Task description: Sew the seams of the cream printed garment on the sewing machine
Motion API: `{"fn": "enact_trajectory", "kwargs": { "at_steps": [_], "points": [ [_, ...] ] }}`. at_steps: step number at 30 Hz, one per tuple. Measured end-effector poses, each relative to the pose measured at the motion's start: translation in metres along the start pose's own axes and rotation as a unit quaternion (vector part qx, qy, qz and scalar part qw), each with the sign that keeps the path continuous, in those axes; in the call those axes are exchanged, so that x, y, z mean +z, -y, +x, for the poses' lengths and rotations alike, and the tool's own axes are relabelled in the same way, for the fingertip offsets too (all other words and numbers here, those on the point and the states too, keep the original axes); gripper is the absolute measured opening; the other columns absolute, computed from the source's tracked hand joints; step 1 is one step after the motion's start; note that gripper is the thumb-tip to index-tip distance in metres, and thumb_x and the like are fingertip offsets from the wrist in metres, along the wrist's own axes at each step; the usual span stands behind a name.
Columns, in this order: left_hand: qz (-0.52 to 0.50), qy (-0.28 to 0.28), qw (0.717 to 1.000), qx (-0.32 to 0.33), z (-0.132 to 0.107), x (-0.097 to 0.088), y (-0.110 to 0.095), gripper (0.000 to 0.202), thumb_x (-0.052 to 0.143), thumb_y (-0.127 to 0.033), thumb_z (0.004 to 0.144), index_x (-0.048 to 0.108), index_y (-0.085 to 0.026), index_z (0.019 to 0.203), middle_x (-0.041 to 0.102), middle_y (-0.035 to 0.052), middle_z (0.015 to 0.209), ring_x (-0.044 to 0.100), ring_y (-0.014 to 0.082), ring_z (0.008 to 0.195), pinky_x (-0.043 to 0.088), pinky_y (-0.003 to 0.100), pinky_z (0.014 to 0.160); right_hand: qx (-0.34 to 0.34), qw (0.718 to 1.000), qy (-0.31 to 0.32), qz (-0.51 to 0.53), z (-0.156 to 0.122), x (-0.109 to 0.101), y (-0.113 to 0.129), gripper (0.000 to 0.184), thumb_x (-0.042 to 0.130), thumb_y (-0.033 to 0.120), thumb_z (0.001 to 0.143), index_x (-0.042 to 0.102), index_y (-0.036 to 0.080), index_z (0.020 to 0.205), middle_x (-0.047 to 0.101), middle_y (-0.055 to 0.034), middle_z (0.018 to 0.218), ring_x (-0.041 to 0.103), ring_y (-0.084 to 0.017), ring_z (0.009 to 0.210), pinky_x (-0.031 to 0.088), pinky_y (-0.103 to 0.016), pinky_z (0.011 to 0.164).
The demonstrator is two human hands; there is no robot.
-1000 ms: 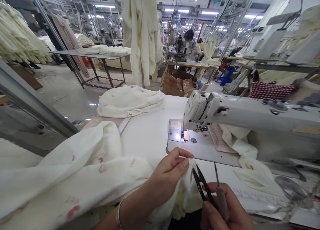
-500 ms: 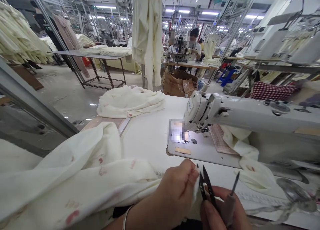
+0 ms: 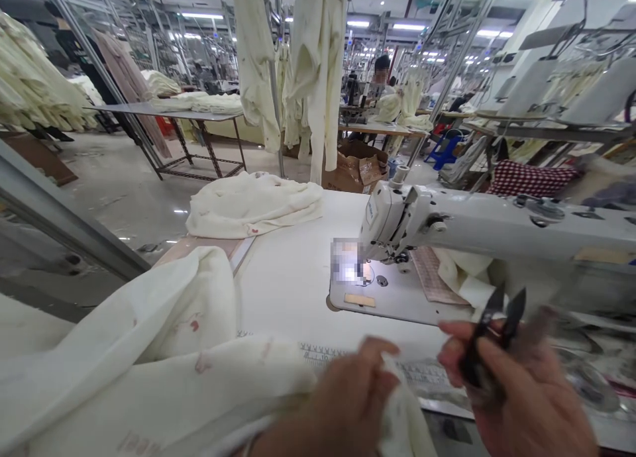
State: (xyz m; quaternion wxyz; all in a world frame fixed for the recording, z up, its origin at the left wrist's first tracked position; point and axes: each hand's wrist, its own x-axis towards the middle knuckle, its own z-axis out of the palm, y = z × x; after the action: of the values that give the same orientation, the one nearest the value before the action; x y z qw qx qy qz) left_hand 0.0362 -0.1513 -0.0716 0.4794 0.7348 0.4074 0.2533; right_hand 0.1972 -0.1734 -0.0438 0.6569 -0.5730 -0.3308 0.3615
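Observation:
My left hand [image 3: 348,394], smeared by motion, is closed on the edge of a cream printed fabric [image 3: 209,391] at the front of the table. That fabric spreads across the lower left in loose folds. Black thread snips [image 3: 489,331] are in my right hand [image 3: 531,391], blades pointing up and apart. The same hand holds a slim pointed tool with a greyish handle [image 3: 539,328], too blurred here to name surely. Behind both hands stands a white sewing machine [image 3: 477,225], its lamp lighting the needle area.
A folded cream garment [image 3: 253,208] lies at the table's back left. Printed ruler marks [image 3: 322,352] run along the front. Cream cloth [image 3: 467,268] is behind the machine arm, beside pinkish checked material [image 3: 440,278]. Cream garments [image 3: 313,66] hang beyond, and a person [image 3: 382,69] sits farther back.
My right hand has moved right and slightly up with the snips and the pointed tool, away from my left hand. My left hand has dropped a little. The view has shifted slightly.

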Motion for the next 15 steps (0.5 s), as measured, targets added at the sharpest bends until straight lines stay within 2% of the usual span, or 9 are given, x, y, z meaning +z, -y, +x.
{"fn": "enact_trajectory", "kwargs": {
  "at_steps": [2,4,6,7,9,11,13,15],
  "points": [
    [-0.009,-0.012,1.000,0.006,0.001,-0.018,0.002,0.028,0.035,-0.030,0.091,0.049,-0.024,0.114,0.061,0.0058,0.095,0.055,0.0196,0.086,0.040,0.030,0.077,0.022,0.999,0.021,-0.014,0.007,-0.007,-0.012,0.030,0.067,0.036,0.070,0.051,0.021,0.091,0.059,0.0010,0.063,0.045,-0.010,0.047,0.037,-0.020,0.040],
    [-0.021,0.003,1.000,0.005,0.002,-0.033,-0.001,0.028,0.036,-0.027,0.090,0.043,-0.025,0.118,0.059,0.0056,0.105,0.053,0.0209,0.095,0.038,0.033,0.084,0.019,0.998,0.010,-0.061,0.008,-0.010,-0.025,0.029,0.069,0.036,0.070,0.049,0.020,0.085,0.060,0.0020,0.064,0.038,-0.006,0.042,0.030,-0.017,0.037],
    [-0.052,0.031,0.998,-0.003,0.004,-0.039,-0.005,0.024,0.037,-0.023,0.090,0.043,-0.023,0.113,0.059,0.0049,0.103,0.053,0.0198,0.092,0.038,0.032,0.081,0.022,0.996,-0.010,-0.087,0.003,-0.008,-0.032,0.033,0.070,0.038,0.071,0.046,0.022,0.085,0.064,0.0017,0.074,0.032,-0.003,0.039,0.026,-0.015,0.036],
    [-0.077,0.042,0.996,-0.006,0.005,-0.040,-0.008,0.022,0.037,-0.023,0.090,0.042,-0.023,0.112,0.060,0.0043,0.100,0.054,0.0182,0.088,0.039,0.030,0.079,0.037,0.996,0.002,-0.084,0.000,-0.005,-0.033,0.037,0.071,0.040,0.070,0.046,0.023,0.092,0.065,0.0007,0.080,0.031,-0.003,0.038,0.025,-0.015,0.035],
    [-0.131,0.064,0.989,0.001,0.005,-0.037,-0.011,0.020,0.038,-0.022,0.090,0.041,-0.022,0.109,0.060,0.0028,0.094,0.053,0.0147,0.079,0.039,0.027,0.073,0.080,0.993,0.069,-0.061,-0.008,0.004,-0.031,0.055,0.069,0.043,0.071,0.041,0.029,0.116,0.065,-0.0020,0.090,0.041,-0.005,0.043,0.032,-0.016,0.040],
    [-0.180,0.069,0.981,0.000,0.005,-0.033,-0.011,0.017,0.040,-0.022,0.090,0.042,-0.021,0.107,0.058,0.0015,0.089,0.050,0.0121,0.072,0.038,0.024,0.068,0.105,0.982,0.146,-0.055,-0.014,0.011,-0.027,0.070,0.067,0.045,0.072,0.032,0.031,0.131,0.063,-0.0026,0.093,0.052,-0.009,0.057,0.041,-0.020,0.052],
    [-0.249,0.069,0.966,-0.016,0.005,-0.030,-0.009,0.016,0.044,-0.026,0.089,0.043,-0.021,0.104,0.055,0.0002,0.082,0.046,0.0104,0.067,0.035,0.022,0.062,0.113,0.976,0.174,-0.068,-0.017,0.013,-0.025,0.066,0.065,0.045,0.074,0.035,0.032,0.132,0.059,0.0002,0.083,0.055,-0.012,0.065,0.044,-0.022,0.060],
    [-0.373,0.070,0.925,-0.038,0.007,-0.025,-0.007,0.017,0.049,-0.031,0.086,0.044,-0.020,0.097,0.049,-0.0024,0.071,0.040,0.0081,0.058,0.031,0.020,0.056,0.117,0.980,0.153,-0.053,-0.018,0.011,-0.026,0.059,0.064,0.045,0.076,0.040,0.033,0.128,0.056,0.0018,0.076,0.054,-0.013,0.064,0.044,-0.022,0.056]
  ]
}}
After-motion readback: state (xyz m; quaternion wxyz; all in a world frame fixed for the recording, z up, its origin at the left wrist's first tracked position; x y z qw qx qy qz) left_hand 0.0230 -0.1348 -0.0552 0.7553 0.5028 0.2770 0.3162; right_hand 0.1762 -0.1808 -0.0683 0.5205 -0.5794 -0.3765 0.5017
